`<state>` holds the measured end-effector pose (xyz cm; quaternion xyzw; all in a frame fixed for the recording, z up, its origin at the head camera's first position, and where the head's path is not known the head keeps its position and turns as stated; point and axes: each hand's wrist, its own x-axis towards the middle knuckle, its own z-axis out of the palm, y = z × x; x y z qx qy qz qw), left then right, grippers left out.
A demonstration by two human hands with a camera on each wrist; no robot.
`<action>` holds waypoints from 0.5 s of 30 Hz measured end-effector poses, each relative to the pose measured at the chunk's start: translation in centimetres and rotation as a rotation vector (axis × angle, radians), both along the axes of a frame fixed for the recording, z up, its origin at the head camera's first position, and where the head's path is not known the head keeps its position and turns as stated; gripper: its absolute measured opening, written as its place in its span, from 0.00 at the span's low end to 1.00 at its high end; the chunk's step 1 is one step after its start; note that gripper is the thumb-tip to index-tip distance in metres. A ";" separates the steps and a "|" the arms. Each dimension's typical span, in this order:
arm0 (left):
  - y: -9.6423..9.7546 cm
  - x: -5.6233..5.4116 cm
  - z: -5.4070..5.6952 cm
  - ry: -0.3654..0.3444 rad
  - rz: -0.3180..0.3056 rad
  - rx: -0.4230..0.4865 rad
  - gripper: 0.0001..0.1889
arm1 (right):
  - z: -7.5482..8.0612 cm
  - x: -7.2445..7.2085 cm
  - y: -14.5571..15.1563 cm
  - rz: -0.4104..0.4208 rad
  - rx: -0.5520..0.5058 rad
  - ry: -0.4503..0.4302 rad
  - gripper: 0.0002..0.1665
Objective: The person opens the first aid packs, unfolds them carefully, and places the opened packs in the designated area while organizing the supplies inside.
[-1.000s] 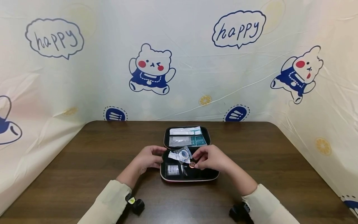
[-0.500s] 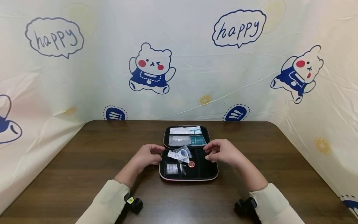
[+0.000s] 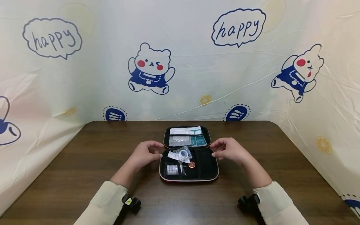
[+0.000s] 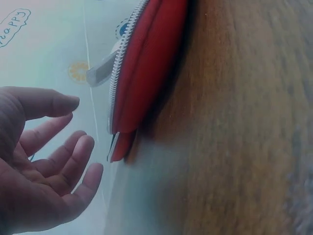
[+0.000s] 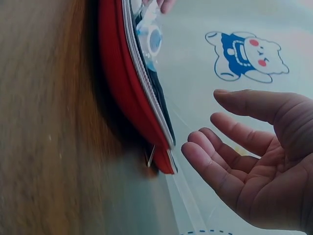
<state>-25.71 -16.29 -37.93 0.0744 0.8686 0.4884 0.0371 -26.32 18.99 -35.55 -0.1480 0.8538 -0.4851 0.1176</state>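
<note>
A zippered case (image 3: 208,170), black inside and red outside, lies unfolded on the table. In its near half are a clear bag with a white-and-blue tape roll (image 3: 183,154), a small round copper-coloured piece (image 3: 192,164) and a packet with printed text (image 3: 172,169). My left hand (image 3: 144,153) hovers beside the case's left side near the hinge, fingers relaxed and holding nothing. At the opposite side, my right hand (image 3: 231,150) has its fingertips close to the case's right corner, also holding nothing. Both wrist views show loosely bent fingers apart from the red shell (image 4: 156,68).
The far half of the case holds white packets (image 3: 184,131) and a teal packet (image 3: 198,140) under a strap. Brown table (image 3: 118,134) surrounds the case. A printed curtain (image 3: 191,78) hangs behind the table's far edge.
My right hand has let go of the copper-coloured piece, leaving it in the case, and moved right to the case's right side. My left hand has shifted slightly up and left.
</note>
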 end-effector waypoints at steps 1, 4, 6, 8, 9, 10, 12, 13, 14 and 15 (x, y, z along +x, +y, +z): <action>0.0 0.0 0.1 0.006 -0.003 -0.001 0.18 | -0.1 -0.1 0.1 -0.003 0.004 0.000 0.20; 0.0 0.1 0.2 0.021 -0.018 0.003 0.18 | -0.3 -0.4 0.5 -0.013 0.011 -0.009 0.20; 0.1 0.3 0.3 0.039 -0.031 0.008 0.19 | -0.5 -0.6 0.7 -0.018 0.016 -0.023 0.21; 0.2 0.5 0.4 0.058 -0.045 0.014 0.19 | -0.6 -0.7 0.9 -0.018 0.016 -0.038 0.22; 0.3 0.5 0.4 0.066 -0.049 0.014 0.20 | -0.7 -0.8 1.0 -0.020 0.014 -0.048 0.23; 0.4 0.6 0.5 0.071 -0.056 0.017 0.20 | -0.8 -0.9 1.0 -0.019 0.011 -0.059 0.24; 0.6 0.7 0.6 0.080 -0.069 0.016 0.21 | -0.9 -1.0 1.2 -0.019 -0.001 -0.081 0.25; 0.8 0.8 0.6 0.082 -0.077 0.016 0.21 | -1.0 -1.0 1.2 -0.021 -0.008 -0.093 0.26; 1.0 0.8 0.7 0.084 -0.083 0.013 0.21 | -1.0 -1.0 1.2 -0.020 -0.016 -0.108 0.26; 1.2 0.9 0.7 0.087 -0.091 0.011 0.22 | -1.1 -1.1 1.2 -0.024 -0.024 -0.125 0.27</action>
